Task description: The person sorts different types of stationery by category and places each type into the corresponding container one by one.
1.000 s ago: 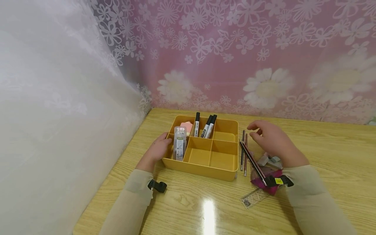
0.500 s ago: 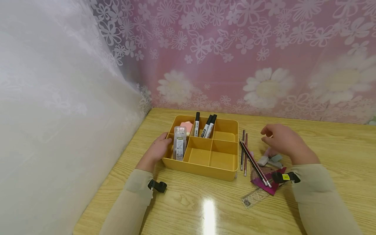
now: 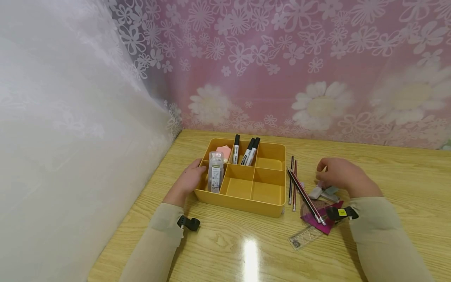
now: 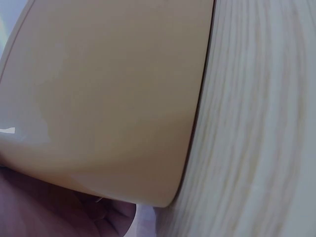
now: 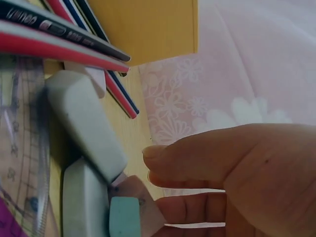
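My left hand [image 3: 190,178] grips the left wall of a yellow compartment tray [image 3: 239,205], thumb over the rim; in the left wrist view the fingers [image 4: 116,217] lie under the tray's smooth side. My right hand [image 3: 343,176] is low over a small pile of erasers, fingers loosely bent. In the right wrist view, its fingertips are beside a pinkish eraser [image 5: 138,190]; whether they touch it I cannot tell. Around it lie a white eraser [image 5: 86,123], another pale eraser [image 5: 84,197] and a teal one [image 5: 124,217].
The tray holds a clear plastic case [image 3: 215,174], a pink item [image 3: 224,150] and black-capped markers [image 3: 251,152]. Several pencils [image 3: 306,196] lie right of it, some across a magenta piece [image 3: 329,225] and a clear protractor. A clear ruler [image 3: 304,238] lies nearer.
My right hand has moved right, away from the pencils, then lowered toward the erasers. My left hand and the tray have stayed in place.
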A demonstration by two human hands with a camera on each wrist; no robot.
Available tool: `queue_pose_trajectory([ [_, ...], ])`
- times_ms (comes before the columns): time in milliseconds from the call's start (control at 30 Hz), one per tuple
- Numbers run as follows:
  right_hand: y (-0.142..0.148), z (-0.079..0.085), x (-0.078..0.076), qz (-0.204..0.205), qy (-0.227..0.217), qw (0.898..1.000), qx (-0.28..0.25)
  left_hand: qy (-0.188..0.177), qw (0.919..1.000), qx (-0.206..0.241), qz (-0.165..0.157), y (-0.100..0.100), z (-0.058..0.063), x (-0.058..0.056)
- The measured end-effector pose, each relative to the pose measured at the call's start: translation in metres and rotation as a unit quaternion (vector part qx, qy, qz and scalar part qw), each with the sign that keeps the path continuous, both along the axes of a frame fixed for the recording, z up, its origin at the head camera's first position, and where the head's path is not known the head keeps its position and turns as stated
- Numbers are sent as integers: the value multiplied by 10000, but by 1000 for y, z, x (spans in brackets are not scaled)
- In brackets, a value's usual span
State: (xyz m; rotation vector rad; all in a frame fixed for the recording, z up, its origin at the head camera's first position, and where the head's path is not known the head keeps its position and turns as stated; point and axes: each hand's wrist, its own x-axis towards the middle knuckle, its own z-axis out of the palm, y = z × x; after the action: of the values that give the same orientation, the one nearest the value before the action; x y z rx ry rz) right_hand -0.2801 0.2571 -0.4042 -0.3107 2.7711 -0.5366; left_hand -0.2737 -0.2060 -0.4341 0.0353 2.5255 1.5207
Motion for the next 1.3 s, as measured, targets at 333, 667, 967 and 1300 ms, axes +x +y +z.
queue_pose_trajectory([
  [333,4,-7,0,22,-222,9997,66,-10,10000,-50,21,-1,0,0],
  [667,6,-3,3,188,-360,9992,57,24,10000,-39,28,0,-1,0],
  [967,4,2,3,119,-48,9999,18,150,9997,-167,11,0,0,-1],
  [1300,-11,16,7,207,609,9977,-209,89,9999,-111,13,0,0,-1],
])
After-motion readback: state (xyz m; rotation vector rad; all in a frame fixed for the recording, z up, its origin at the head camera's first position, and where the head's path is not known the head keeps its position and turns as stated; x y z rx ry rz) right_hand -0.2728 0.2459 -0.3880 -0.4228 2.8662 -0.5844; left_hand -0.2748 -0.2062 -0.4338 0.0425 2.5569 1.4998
